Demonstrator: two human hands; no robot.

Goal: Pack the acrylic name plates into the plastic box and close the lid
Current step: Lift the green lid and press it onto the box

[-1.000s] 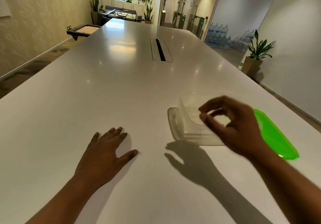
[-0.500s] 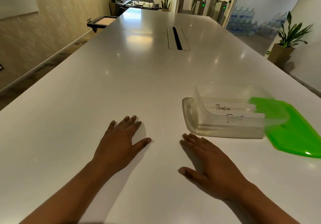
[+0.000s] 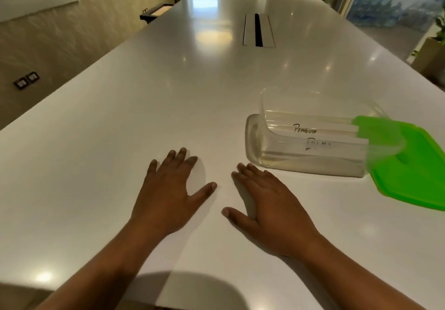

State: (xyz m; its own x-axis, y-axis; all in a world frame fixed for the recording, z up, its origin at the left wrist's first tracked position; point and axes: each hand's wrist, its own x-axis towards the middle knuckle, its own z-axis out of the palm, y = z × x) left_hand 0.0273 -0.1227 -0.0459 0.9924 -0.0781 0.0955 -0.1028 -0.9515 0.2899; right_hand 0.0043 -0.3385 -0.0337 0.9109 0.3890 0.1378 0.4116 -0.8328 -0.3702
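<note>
Two bare hands lie flat, palms down, on the long white conference table [image 3: 120, 141], close to its near edge. On the left hand [image 3: 166, 196] the fingers are loosely spread with the thumb angled out to the right, holding nothing; on the right hand [image 3: 269, 208] the fingers lie closer together, pointing up and to the left, with the thumb stretched out toward the other hand, and it too is empty. The two thumbs point at each other with a bare strip of tabletop between them. Just beyond the right hand's fingertips, not touching them, stands the clear plastic box [image 3: 310, 163] with rounded corners, open at the top. Inside it lie the acrylic name plates [image 3: 313, 131], stacked flat; the upper one reads "PENGUIN" in dark handwriting, and the lettering on the one below is too distorted by the box wall to make out. How many plates there are in all I cannot tell. The bright green lid [image 3: 414, 167] is off the box and lies on the table at its right end, its left corner overlapping or tucked against that end, seen partly through the clear wall. Farther along the table's middle is a long cable slot [image 3: 258, 30] with a dark opening. Off the far right edge a potted plant [image 3: 433, 49] stands on the floor, with stacked water bottles [image 3: 375, 8] behind a glass wall.
</note>
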